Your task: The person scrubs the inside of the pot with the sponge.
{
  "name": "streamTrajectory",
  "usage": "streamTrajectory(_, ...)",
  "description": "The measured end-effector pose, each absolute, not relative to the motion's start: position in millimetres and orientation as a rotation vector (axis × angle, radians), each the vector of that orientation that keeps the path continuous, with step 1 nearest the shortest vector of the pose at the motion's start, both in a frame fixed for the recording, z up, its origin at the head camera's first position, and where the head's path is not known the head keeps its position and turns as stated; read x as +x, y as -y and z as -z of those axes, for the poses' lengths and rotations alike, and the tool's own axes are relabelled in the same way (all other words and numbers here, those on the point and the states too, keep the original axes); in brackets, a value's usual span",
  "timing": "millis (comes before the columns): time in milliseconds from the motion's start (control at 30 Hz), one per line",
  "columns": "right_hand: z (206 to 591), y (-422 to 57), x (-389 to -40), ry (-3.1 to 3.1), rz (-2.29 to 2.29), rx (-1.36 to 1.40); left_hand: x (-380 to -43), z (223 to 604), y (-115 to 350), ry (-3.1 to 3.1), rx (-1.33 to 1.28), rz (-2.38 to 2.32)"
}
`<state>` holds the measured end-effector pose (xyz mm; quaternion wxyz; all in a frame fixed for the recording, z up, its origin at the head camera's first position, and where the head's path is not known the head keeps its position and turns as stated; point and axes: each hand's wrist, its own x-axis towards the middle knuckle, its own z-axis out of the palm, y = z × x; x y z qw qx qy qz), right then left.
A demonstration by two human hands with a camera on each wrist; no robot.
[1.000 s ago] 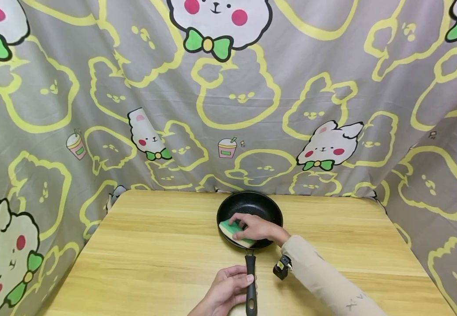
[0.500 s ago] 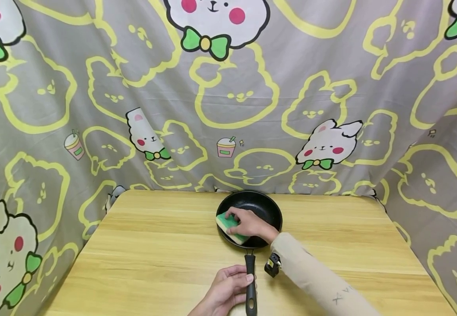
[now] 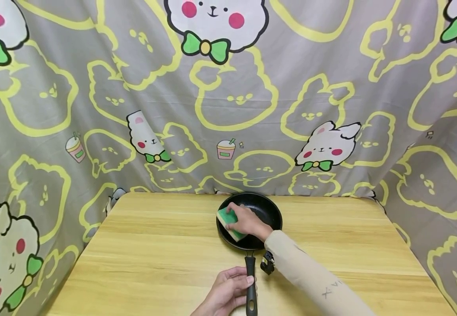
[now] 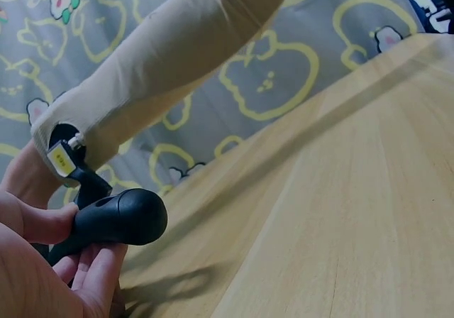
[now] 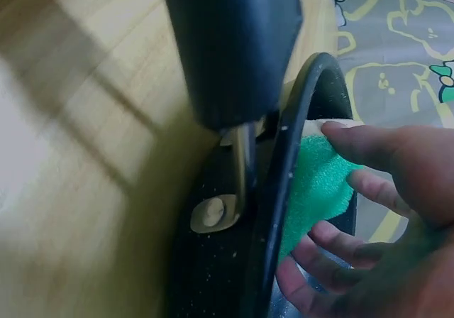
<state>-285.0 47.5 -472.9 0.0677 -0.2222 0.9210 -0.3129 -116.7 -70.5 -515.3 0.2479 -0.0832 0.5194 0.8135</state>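
A black frying pan (image 3: 265, 210) lies on the wooden table, its handle (image 3: 251, 285) toward the person. My left hand (image 3: 228, 289) grips that handle from the left, thumb on top; the left wrist view shows the handle's rounded end (image 4: 142, 217) between thumb and fingers. Inside the pan, at its left wall, is a green and pale yellow sponge (image 3: 227, 216). My right hand (image 3: 245, 219) holds the sponge by its edges, fingers and thumb bent around it. In the right wrist view the fingertips touch the green side of the sponge (image 5: 323, 183), partly behind the pan's rim.
A wooden table (image 3: 153, 245) spreads around the pan. Behind and at both sides hangs a grey curtain (image 3: 244, 127) with cartoon prints. The right forearm in a beige sleeve (image 3: 311, 272) crosses above the table, with a black wrist camera mount (image 3: 268, 262) under it.
My right hand has moved the sponge left and slightly away along the pan's left wall. The left hand keeps its grip on the handle, and the pan stays in place.
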Motion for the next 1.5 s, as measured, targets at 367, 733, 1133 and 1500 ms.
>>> streamTrajectory(367,469.3,-46.2,-291.2,-2.847,0.827,-0.597,-116.9,514.2,69.1,-1.433,-0.192,-2.236)
streamTrajectory(733,476.9,-56.7,-302.0,-2.906,0.729,-0.578,-117.3,514.7,67.7,-1.460,-0.196,-2.220)
streamTrajectory(1133,480.2,-64.7,-305.0,-3.016,0.533,-0.624,-116.3,513.2,68.8,-1.460,-0.214,-2.216)
streamTrajectory(1500,483.7,-68.8,-304.3,-3.052,0.414,-0.647,-113.3,511.8,70.2,-1.424,-0.221,-2.242)
